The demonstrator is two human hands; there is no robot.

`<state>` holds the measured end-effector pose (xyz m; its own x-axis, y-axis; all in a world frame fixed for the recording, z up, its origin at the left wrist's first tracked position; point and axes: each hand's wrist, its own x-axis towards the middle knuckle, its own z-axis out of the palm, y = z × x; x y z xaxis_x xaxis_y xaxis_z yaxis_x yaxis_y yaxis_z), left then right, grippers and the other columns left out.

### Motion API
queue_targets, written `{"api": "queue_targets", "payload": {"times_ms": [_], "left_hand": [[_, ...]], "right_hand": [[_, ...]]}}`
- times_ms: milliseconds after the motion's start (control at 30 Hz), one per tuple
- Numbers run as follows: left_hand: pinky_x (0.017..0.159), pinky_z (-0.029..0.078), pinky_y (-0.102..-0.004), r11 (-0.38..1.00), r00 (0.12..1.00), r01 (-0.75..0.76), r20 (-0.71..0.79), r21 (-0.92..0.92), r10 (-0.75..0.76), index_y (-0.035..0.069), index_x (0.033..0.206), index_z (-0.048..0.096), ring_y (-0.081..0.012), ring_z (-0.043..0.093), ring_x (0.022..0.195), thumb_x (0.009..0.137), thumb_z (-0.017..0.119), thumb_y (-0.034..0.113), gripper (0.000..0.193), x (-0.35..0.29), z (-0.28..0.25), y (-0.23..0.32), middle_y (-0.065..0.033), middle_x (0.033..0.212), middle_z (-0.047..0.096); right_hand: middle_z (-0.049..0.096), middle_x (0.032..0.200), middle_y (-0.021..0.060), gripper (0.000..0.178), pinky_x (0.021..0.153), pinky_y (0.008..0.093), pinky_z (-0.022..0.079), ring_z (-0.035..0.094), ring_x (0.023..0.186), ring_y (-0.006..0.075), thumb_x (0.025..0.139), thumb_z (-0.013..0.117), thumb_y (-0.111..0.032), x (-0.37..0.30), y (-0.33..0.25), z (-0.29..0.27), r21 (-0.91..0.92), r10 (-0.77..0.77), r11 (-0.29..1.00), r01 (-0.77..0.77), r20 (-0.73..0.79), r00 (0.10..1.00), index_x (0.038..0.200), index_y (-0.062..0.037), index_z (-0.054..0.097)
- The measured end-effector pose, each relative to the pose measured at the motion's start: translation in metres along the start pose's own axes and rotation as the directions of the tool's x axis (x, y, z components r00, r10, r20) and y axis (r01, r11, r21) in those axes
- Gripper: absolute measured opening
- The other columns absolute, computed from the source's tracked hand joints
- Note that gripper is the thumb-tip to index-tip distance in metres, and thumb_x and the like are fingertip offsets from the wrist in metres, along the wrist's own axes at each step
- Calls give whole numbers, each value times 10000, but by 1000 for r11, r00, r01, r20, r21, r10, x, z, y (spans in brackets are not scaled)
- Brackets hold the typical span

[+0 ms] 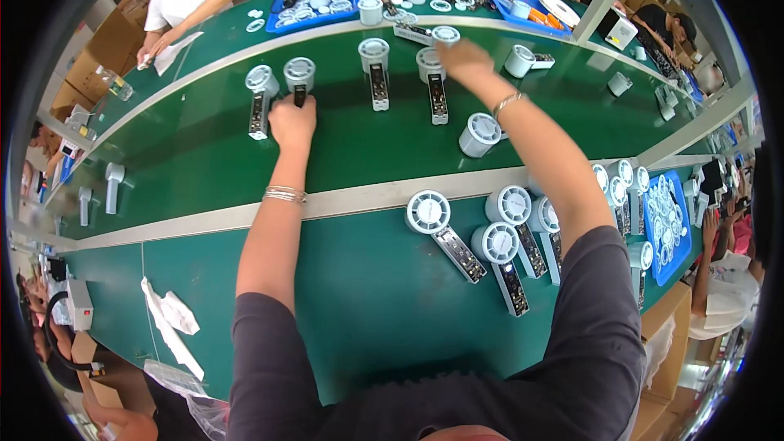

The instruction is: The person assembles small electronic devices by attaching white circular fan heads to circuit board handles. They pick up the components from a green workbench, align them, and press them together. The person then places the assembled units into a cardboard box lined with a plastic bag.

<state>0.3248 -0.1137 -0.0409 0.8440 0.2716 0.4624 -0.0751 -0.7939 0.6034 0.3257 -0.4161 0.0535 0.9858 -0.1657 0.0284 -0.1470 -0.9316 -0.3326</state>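
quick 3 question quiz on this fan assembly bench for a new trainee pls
1. True or false: the left hand rests on the handle of a fan unit on the green belt.
2. Which does the right hand reach over? A) the blue tray B) the fan unit with an open handle C) the white rag
3. Fill in: each wrist wears a metal ____.

Key: 1 true; 2 B; 3 bracelet (left wrist bracelet, right wrist bracelet).
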Motion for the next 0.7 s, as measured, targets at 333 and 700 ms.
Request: {"api": "queue_targets", "payload": {"times_ms": [333,700], "left_hand": [[902,378,-430,933,907,-346,-292,-103,304,-14,1147,580,-371,495,1009,806,636,206,410,-24,-33,46,-214,1104,543],[931,392,-379,633,623,-773,-241,-43,744,24,1157,589,-304,536,1080,736,701,104,443,-41,-144,125,-154,1185,573]], "right_hand": [[611,1119,206,526,903,399,468,596,1049,314,712,674,-338,120,57,32,-79,-37,996,34,-28,999,1125,-24,586],[646,891,166,224,731,331,487,622,791,282,712,619,-159,-20,-5,-123,-386,-379,896,217,-416,826,912,-64,646]]}}
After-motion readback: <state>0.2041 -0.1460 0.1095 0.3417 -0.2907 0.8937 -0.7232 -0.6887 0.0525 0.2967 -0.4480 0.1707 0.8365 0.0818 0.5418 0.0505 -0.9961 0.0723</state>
